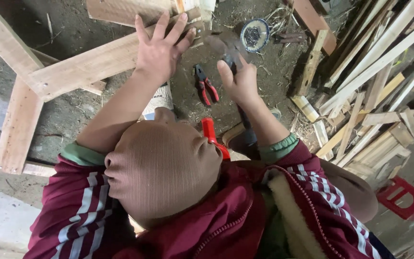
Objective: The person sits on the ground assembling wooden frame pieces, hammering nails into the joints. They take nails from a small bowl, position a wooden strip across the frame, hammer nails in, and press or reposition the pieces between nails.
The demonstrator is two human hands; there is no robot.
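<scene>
Pale, rough-sawn wood fills the scene: the left hand (161, 50) lies flat on a wooden rail (97, 62), fingers spread wide and apart, palm pressing down near the rail's far end, with the bare forearm stretched out from a pushed-up maroon sleeve. The right hand (239, 82) is raised just beside it, its grip clamped around the handle of a hammer (231, 60); the hammer's head is blurred and hangs over the end of the rail, close to the left fingertips. The right wrist is bent upward, thumb pointing toward the rail. On the dirt floor between the two forearms lie red-handled pliers (205, 86), jaws pointing away from the person. Farther off sits a small round tin (254, 34) with a blue rim, holding dark small pieces. A heap of wooden slats (374, 96) lies to the right, and near it, lower right, a flat red sign-like piece (402, 196) rests on the floor.
</scene>
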